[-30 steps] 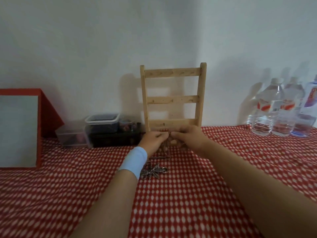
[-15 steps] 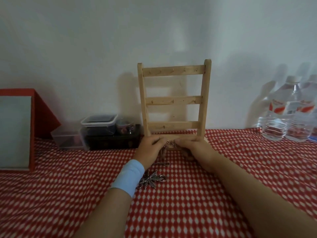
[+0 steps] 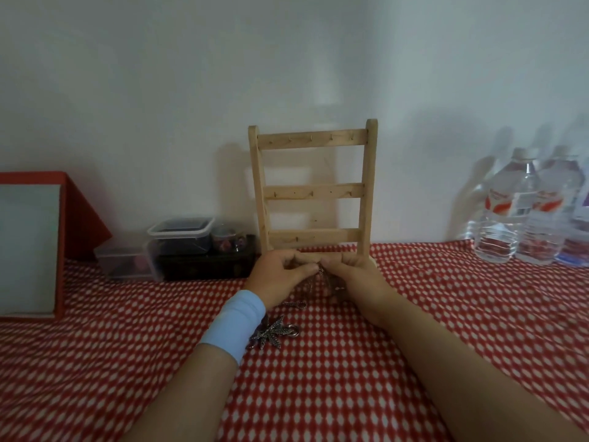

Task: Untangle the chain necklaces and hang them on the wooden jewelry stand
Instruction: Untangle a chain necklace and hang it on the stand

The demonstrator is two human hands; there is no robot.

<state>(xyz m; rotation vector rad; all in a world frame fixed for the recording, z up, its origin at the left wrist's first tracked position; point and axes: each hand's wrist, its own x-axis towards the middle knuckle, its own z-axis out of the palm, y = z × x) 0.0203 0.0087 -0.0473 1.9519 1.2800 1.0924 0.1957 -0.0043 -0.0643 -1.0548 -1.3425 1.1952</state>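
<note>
The wooden jewelry stand (image 3: 314, 189), a ladder-like frame with three peg rails, stands upright against the wall with nothing hanging on it. Just in front of its base my left hand (image 3: 277, 277) and my right hand (image 3: 350, 275) meet, fingertips pinched together on a tangle of silver chain necklaces (image 3: 320, 272). More chain hangs down between the hands to the cloth. A silver leaf-shaped pendant (image 3: 272, 334) lies on the red checked cloth beside my left wrist, which wears a light blue band.
Clear plastic boxes (image 3: 180, 232) sit stacked on a dark box left of the stand. A red-framed board (image 3: 30, 250) leans at the far left. Several water bottles (image 3: 522, 215) stand at the right by the wall.
The view has shifted so the stand and the hands sit slightly lower and more central. My hands stay pinched together on the chain, working it a little.
</note>
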